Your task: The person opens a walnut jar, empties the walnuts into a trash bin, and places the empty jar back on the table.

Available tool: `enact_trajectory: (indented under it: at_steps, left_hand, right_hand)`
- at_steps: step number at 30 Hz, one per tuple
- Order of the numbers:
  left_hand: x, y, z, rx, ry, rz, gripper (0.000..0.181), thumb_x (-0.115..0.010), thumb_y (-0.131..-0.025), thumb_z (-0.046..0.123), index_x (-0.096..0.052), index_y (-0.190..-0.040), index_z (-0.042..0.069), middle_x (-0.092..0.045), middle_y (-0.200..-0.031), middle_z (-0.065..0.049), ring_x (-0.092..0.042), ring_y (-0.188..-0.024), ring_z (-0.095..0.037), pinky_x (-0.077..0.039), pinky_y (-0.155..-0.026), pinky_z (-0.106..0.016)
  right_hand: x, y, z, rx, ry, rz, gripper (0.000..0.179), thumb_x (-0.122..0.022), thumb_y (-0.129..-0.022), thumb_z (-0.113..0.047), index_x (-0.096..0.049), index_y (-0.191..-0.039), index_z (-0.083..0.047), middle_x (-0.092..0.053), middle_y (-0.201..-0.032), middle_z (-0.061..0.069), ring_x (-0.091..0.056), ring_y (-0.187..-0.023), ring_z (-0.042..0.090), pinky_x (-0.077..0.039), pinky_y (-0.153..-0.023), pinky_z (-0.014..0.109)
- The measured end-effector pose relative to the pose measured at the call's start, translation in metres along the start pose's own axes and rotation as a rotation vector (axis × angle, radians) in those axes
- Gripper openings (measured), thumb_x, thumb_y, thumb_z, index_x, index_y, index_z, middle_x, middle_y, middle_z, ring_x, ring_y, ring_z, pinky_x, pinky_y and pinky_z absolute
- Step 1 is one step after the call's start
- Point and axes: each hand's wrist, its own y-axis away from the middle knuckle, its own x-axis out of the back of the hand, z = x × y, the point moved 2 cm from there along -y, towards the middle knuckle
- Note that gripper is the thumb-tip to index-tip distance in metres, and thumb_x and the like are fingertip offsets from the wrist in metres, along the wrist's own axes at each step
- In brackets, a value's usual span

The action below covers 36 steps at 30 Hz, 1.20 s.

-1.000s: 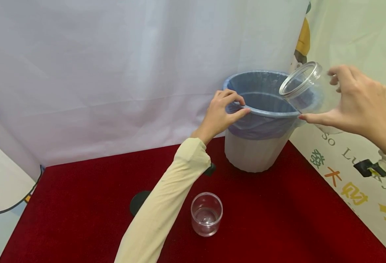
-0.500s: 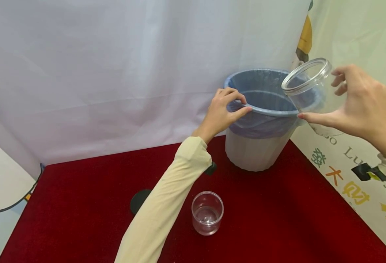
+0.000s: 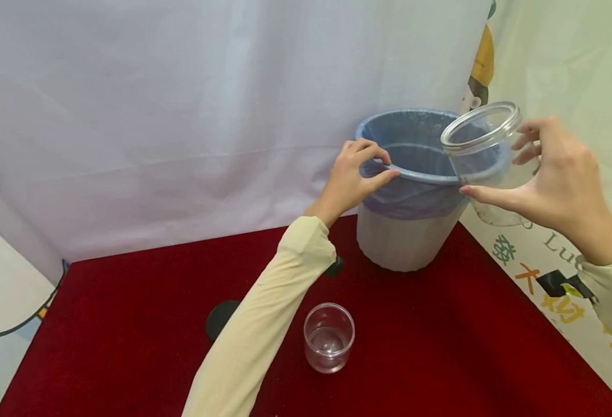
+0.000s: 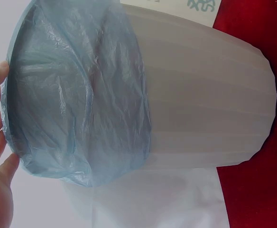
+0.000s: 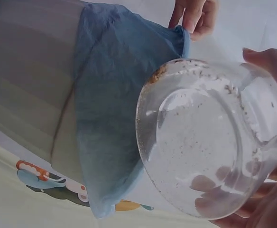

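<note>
My left hand [image 3: 355,174] pinches the near left rim of a white trash bin [image 3: 397,246], thumb outside and fingers over the edge. A blue plastic liner [image 4: 77,104] is folded down over that rim. My right hand [image 3: 561,179] grips a clear wide-mouthed jar [image 3: 475,165], thumb on the near side and fingers behind it. The jar leans, its mouth towards the bin, beside the bin's right rim. Brown specks cling around its base in the right wrist view. On the red cloth stands another clear jar [image 3: 328,347], upright, nearer to me.
A dark round disc [image 3: 222,318] lies partly behind my left sleeve. The red-covered table [image 3: 128,336] ends at a white curtain [image 3: 207,116] behind and a printed cloth [image 3: 535,255] along the right.
The jar in my right hand has turned more upright, and that hand has come down and slightly left over the last half second. My left hand has stayed on the rim.
</note>
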Motion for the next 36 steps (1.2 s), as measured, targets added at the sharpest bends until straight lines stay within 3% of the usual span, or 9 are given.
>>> enact_trajectory:
  at_steps: [5, 11, 14, 25, 36]
  left_hand:
    - [-0.001, 0.0, 0.001, -0.009, -0.014, -0.014, 0.019, -0.073, -0.083, 0.033, -0.065, -0.09, 0.018, -0.055, -0.1, 0.008, -0.042, -0.101, -0.015, -0.035, -0.088, -0.024]
    - [-0.001, -0.001, 0.0, -0.028, -0.037, -0.013, 0.018, -0.073, -0.084, 0.033, -0.065, -0.09, 0.017, -0.055, -0.1, 0.008, -0.042, -0.1, -0.015, -0.036, -0.086, -0.024]
    - [-0.001, -0.001, 0.0, -0.036, -0.047, -0.004, 0.018, -0.073, -0.083, 0.032, -0.065, -0.09, 0.017, -0.055, -0.099, 0.007, -0.043, -0.099, -0.015, -0.036, -0.086, -0.024]
    - [0.001, -0.002, 0.001, -0.017, -0.068, -0.016, 0.018, -0.074, -0.083, 0.033, -0.066, -0.089, 0.017, -0.055, -0.1, 0.007, -0.044, -0.098, -0.015, -0.037, -0.084, -0.024]
    - [0.0, -0.005, 0.004, -0.017, -0.079, -0.044, 0.018, -0.074, -0.083, 0.032, -0.066, -0.09, 0.017, -0.055, -0.1, 0.006, -0.044, -0.097, -0.015, -0.037, -0.083, -0.023]
  right_hand:
    - [-0.003, 0.007, -0.001, -0.025, -0.018, 0.005, 0.089, -0.093, -0.04, -0.026, -0.048, -0.111, 0.004, -0.059, -0.089, 0.012, -0.039, -0.075, -0.021, -0.03, -0.061, 0.028]
    - [-0.007, 0.011, -0.003, -0.091, -0.072, 0.007, 0.086, -0.093, -0.044, -0.025, -0.046, -0.111, 0.001, -0.048, -0.091, -0.02, -0.043, -0.076, -0.017, -0.03, -0.062, 0.02]
    - [-0.01, 0.012, -0.006, -0.102, -0.111, 0.008, 0.084, -0.094, -0.045, -0.022, -0.047, -0.112, -0.004, -0.044, -0.091, -0.026, -0.046, -0.077, -0.014, -0.031, -0.062, 0.017]
    - [-0.018, 0.02, -0.015, -0.137, -0.195, -0.013, 0.082, -0.094, -0.048, -0.016, -0.047, -0.115, -0.008, -0.049, -0.091, -0.017, -0.051, -0.076, -0.009, -0.037, -0.057, 0.007]
    - [-0.029, 0.03, -0.019, -0.204, -0.322, 0.0, 0.078, -0.093, -0.049, -0.008, -0.049, -0.113, -0.015, -0.056, -0.091, -0.008, -0.056, -0.079, 0.002, -0.041, -0.062, 0.011]
